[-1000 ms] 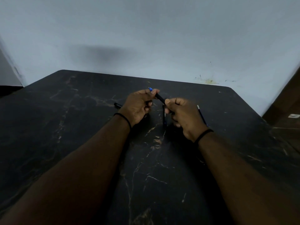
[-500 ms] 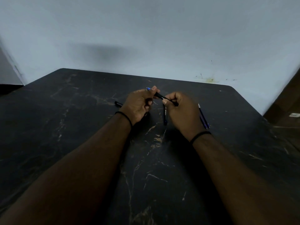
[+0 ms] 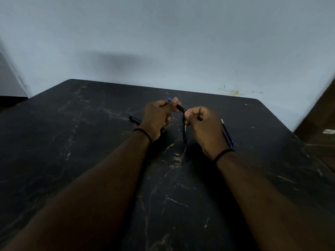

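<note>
Hardly anything has shifted over the last second: the left hand [image 3: 157,118] and right hand [image 3: 204,127] sit where they did, raised over the far middle of the table [image 3: 90,142], each clamped on one end of the black pen [image 3: 181,108]. Its blue tip [image 3: 169,99] pokes out past the left fingers, pointing far and left. What has altered is the right grip, which has rolled so the thumb now pinches the barrel close to the left hand, leaving only a short black stretch showing between them. That looks like a twist or pull at the pen's joint or cap. No part has come free, so the step is probably still under way.

A second pen [image 3: 185,132] lies on the table just below the gap between the hands. A pair of pens [image 3: 227,134] lies just right of the right wrist, and another pen [image 3: 134,120] peeks out left of the left wrist. Loose pieces could drop among them. The near table is bare dark marble with room to set parts down; the far edge meets the wall [image 3: 163,42], and the right edge is closer than the left.
</note>
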### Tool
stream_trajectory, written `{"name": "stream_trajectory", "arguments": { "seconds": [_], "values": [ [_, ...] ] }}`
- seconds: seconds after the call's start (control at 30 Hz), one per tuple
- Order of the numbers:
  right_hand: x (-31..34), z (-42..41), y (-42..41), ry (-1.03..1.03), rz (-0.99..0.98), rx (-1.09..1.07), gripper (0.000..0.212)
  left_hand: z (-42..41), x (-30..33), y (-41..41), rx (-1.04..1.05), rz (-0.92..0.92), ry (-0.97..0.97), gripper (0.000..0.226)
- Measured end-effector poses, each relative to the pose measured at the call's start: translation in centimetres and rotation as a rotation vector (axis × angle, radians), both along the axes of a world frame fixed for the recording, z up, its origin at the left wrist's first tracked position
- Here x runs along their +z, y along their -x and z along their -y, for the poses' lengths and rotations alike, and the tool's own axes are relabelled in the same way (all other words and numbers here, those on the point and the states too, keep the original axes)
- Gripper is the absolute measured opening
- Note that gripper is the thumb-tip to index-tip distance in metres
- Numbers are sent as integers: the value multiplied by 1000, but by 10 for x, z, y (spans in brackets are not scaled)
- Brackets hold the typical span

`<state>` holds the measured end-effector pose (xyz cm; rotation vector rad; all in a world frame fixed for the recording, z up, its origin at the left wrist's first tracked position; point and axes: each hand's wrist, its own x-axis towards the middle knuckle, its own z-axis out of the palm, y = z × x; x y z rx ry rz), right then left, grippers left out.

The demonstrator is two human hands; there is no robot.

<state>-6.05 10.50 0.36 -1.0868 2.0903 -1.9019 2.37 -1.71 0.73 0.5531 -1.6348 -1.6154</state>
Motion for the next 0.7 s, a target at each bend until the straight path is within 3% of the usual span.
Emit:
{"name": "stream_trajectory", "arguments": {
  "seconds": [0.13, 0.23, 0.37, 0.5, 0.7],
  "values": [
    [-5, -1, 6, -29, -77, -99, 9, 1, 2, -2, 555, 226, 528, 50],
    [-6, -3, 9, -43, -138, -133, 11, 16, 5, -12, 768, 504, 639, 40],
    [-9, -3, 8, -80, -190, -131, 14, 28, 2, -24, 762, 833, 684, 32],
    [-8, -3, 6, -97, -228, -118, 9, 42, -2, -29, 644, 1074, 587, 47],
    [-9, -3, 7, -95, -227, -95, 9, 33, -6, -16, 560, 1001, 640, 28]
  ]
}}
